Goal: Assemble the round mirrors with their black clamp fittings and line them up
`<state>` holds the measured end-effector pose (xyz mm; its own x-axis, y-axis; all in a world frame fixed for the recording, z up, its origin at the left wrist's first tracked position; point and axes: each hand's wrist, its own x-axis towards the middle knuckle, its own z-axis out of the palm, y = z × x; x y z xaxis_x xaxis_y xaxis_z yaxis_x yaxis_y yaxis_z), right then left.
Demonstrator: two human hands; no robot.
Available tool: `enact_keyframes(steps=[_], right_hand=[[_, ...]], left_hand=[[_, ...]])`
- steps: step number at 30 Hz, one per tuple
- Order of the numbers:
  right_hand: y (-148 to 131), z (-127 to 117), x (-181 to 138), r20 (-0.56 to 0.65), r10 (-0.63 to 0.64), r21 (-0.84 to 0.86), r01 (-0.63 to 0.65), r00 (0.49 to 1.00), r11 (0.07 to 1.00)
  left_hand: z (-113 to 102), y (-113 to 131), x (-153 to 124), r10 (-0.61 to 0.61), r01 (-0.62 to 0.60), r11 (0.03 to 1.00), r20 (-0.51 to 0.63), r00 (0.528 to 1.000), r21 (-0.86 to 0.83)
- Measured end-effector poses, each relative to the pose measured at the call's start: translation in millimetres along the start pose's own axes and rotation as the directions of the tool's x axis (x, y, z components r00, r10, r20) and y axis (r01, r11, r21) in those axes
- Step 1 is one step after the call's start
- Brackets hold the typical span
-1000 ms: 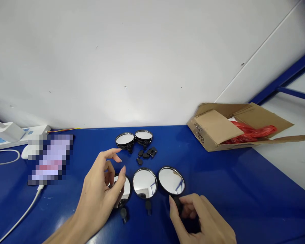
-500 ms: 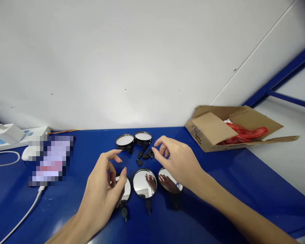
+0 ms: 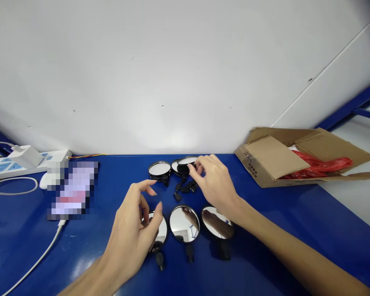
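Gripping, with the right hand (image 3: 215,185), the rim of a round mirror (image 3: 186,161) between thumb and fingers, its pale face tilting upward and its dark back showing beneath; lifting it just clear of a partly hidden mirror (image 3: 174,166) at the back of the group; showing another mirror with a black housing (image 3: 159,168) standing just beside them; keeping the left hand (image 3: 130,234) open, its fingers curved and apart, holding nothing, close above the left mirror (image 3: 160,230) of a front row; leaving that hand's fingers covering part of the glass; showing the middle mirror (image 3: 184,224) and the right mirror (image 3: 217,223) lying face up beside it, each reflecting the person's arm or hand, with black stems (image 3: 189,253) pointing toward the person; gathering small black pieces (image 3: 185,188) between the back and front mirrors; spreading everything over a blue surface (image 3: 265,234); showing, further right, a cardboard box (image 3: 265,156) with flaps open around a red plastic bag (image 3: 317,162); showing, far left, a white power strip (image 3: 18,166) carrying a white charger (image 3: 26,156), a white cable (image 3: 33,263) and a pixelated object (image 3: 72,191).
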<state>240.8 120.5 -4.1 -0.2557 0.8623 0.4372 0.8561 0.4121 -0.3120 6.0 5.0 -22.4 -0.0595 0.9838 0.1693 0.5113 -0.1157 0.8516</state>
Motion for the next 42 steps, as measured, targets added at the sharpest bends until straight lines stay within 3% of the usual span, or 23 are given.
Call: enact_keyframes(steps=[2,5,8,10,13,16,17,19,21,26,32,42], right_hand=[[-0.4,-13.2,-4.2,-0.058,-0.042,0.073,0.046,0.997,0.996],[-8.5,-31.9,-20.2,-0.121,-0.262,0.247,0.284,0.958,0.926],[-19.5,-38.4,-43.0,-0.049,-0.479,0.374,0.461,0.876,0.805],[-24.5,-35.8,-56.1,-0.009,-0.533,0.408,0.490,0.846,0.770],[-26.0,-31.0,-64.8,0.015,-0.521,0.448,0.460,0.853,0.766],[-18.4,-32.2,-59.6,0.008,-0.451,0.613,0.352,0.892,0.707],[-13.3,-32.9,-55.8,0.027,-0.398,0.655,0.285,0.917,0.700],[0.5,-32.3,-46.9,0.042,-0.185,0.622,0.120,0.982,0.774],[17.6,-28.8,-38.7,0.056,-0.064,0.545,0.023,0.996,0.838],[51.4,-20.2,-27.8,0.159,-0.114,0.496,0.020,0.981,0.868],[58.1,-19.4,-27.5,0.327,-0.154,0.497,-0.031,0.932,0.867],[59.6,-12.6,-29.8,0.341,-0.167,0.455,-0.007,0.925,0.890]], left_hand=[[-1.3,1.4,1.6,0.008,-0.009,1.000,-0.010,1.000,-0.007],[-2.1,5.8,3.0,0.023,-0.024,0.998,-0.009,1.000,-0.053],[-1.5,9.2,1.9,0.103,-0.100,0.991,0.023,0.994,-0.086],[-1.0,8.9,0.5,0.195,-0.192,0.980,0.083,0.977,-0.049],[-0.5,5.8,-0.9,0.266,-0.275,0.961,0.166,0.949,0.028],[0.1,4.5,-0.5,0.292,-0.302,0.950,0.117,0.949,0.079],[0.3,4.5,0.2,0.300,-0.307,0.946,0.081,0.950,0.099],[0.1,4.5,2.8,0.302,-0.300,0.941,0.007,0.953,0.155],[-0.7,3.2,6.6,0.286,-0.268,0.939,-0.055,0.957,0.217],[-5.1,-4.0,15.3,0.240,-0.201,0.939,-0.111,0.965,0.281],[-3.8,-1.3,11.3,0.165,-0.131,0.960,-0.124,0.978,0.246],[4.0,2.6,3.3,0.129,-0.112,0.968,-0.066,0.989,0.225]])
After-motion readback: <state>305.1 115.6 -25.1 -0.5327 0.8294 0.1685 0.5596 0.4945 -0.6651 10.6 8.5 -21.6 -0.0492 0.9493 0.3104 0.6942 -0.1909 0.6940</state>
